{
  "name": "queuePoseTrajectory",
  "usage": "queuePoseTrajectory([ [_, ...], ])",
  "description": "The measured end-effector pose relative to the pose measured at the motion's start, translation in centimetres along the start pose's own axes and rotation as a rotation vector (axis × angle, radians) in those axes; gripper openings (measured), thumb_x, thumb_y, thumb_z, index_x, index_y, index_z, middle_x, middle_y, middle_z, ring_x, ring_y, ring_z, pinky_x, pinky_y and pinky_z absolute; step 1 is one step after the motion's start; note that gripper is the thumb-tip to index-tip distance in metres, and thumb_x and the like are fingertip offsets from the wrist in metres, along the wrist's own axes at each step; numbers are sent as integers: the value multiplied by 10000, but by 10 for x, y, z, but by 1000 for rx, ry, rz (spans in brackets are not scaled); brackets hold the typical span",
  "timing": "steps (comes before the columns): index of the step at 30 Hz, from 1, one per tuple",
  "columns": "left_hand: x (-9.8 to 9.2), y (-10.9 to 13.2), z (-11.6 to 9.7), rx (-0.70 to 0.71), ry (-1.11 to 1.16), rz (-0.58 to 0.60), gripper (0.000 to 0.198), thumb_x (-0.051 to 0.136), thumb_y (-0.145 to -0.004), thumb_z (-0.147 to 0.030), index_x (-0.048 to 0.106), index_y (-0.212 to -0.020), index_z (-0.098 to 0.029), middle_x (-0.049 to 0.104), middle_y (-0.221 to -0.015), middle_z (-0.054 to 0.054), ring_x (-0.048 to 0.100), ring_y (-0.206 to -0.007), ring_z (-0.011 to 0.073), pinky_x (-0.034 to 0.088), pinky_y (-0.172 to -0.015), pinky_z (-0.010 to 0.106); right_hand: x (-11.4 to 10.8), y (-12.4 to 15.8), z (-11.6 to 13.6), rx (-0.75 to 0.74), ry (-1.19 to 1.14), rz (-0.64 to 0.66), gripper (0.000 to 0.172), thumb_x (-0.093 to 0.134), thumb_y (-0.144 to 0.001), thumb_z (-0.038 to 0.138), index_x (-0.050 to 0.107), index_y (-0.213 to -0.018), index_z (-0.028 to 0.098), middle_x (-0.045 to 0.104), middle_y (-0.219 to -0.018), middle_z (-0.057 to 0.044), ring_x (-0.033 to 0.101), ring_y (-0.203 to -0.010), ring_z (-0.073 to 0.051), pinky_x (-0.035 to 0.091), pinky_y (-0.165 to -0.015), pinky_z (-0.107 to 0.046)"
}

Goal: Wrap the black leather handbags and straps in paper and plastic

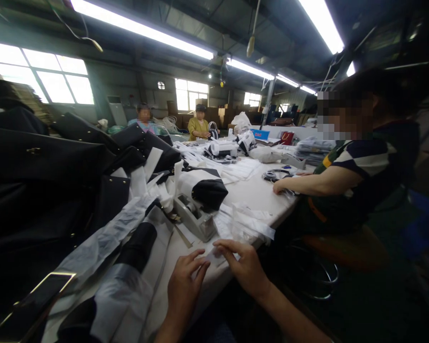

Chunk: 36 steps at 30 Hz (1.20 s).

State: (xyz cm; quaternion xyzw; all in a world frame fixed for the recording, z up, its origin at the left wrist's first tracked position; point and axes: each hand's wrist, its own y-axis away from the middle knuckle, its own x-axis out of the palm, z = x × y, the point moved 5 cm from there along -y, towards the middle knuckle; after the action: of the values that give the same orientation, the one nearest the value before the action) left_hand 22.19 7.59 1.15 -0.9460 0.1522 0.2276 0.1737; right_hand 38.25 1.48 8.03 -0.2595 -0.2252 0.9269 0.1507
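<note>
My left hand [186, 281] and my right hand [243, 267] meet over the near edge of the table. Between their fingertips is a small, thin translucent strip [215, 257], pinched at both sides; whether it is tape or plastic film I cannot tell. Just beyond stands a grey tape dispenser [196, 219]. Behind that lies a black bag [210, 189] partly wrapped in white. To the right of the dispenser, flat clear-and-white plastic sleeves [245, 223] are spread on the table.
Black bags [46, 162] are piled high at left. Below them lie a phone [34, 305] and a black roll-shaped item [137, 245] with white wrapping. A co-worker [357, 162] sits at right, hands on the white table [248, 188]. Two more people are at the far end.
</note>
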Motion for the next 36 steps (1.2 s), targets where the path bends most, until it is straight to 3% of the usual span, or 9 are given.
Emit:
queuePoseTrajectory([
  [6,-20,38,4,-183,160,127,247,657,-770,-463,766,-830,-249,717,-1161,76,653,-1054,284,516,-925,400,-4,-4,2,272,-302,24,277,634,-888,423,731,-927,166,743,-788,-51,702,-674,-179,551,-609,-272],
  [13,-37,79,16,-304,336,263,445,625,-777,-593,704,-848,-161,736,-774,65,683,-732,225,515,-648,286,2,-6,15,312,-394,13,313,645,-865,468,699,-911,163,715,-780,-40,675,-651,-145,528,-578,-234],
  [16,-43,103,18,-323,371,297,516,600,-773,-639,711,-894,-150,749,-803,95,690,-729,245,523,-632,307,11,-1,21,310,-400,78,333,642,-862,474,695,-938,154,720,-785,-47,672,-625,-143,520,-554,-231],
  [20,-64,128,12,-282,239,169,632,645,-794,-544,563,-1329,-218,645,-1303,114,577,-1222,291,428,-1043,409,36,16,40,283,-394,278,318,639,-871,447,715,-926,143,733,-756,-49,673,-600,-145,523,-572,-239],
  [22,-71,134,5,-251,226,110,636,614,-823,-541,521,-1373,-236,600,-1366,99,520,-1294,279,366,-1109,417,53,29,55,232,-360,425,277,617,-897,403,731,-924,152,742,-758,-43,679,-633,-147,527,-614,-240],
  [25,-74,140,-4,-249,347,71,509,613,-827,-545,646,-1235,-243,671,-1270,85,606,-1191,274,452,-1028,367,75,48,78,115,-291,566,213,601,-919,323,756,-904,177,754,-810,-29,686,-736,-155,521,-700,-236],
  [28,-80,152,1,-312,413,10,397,661,-791,-537,753,-1012,-220,767,-1004,75,702,-961,270,538,-854,322,90,62,88,61,-269,533,182,616,-913,303,769,-936,207,765,-902,-23,696,-843,-173,513,-792,-243],
  [31,-96,177,14,-362,407,-44,354,680,-775,-531,781,-882,-210,778,-887,68,716,-863,262,550,-790,302,109,75,85,133,-331,451,225,594,-926,349,760,-1002,218,763,-931,-33,699,-833,-179,526,-780,-253],
  [36,-136,237,47,-440,327,-164,366,697,-750,-559,790,-909,-243,780,-944,58,713,-890,256,550,-812,283,161,106,90,233,-413,594,274,610,-898,312,720,-1122,199,751,-924,-53,694,-770,-182,528,-672,-243],
])
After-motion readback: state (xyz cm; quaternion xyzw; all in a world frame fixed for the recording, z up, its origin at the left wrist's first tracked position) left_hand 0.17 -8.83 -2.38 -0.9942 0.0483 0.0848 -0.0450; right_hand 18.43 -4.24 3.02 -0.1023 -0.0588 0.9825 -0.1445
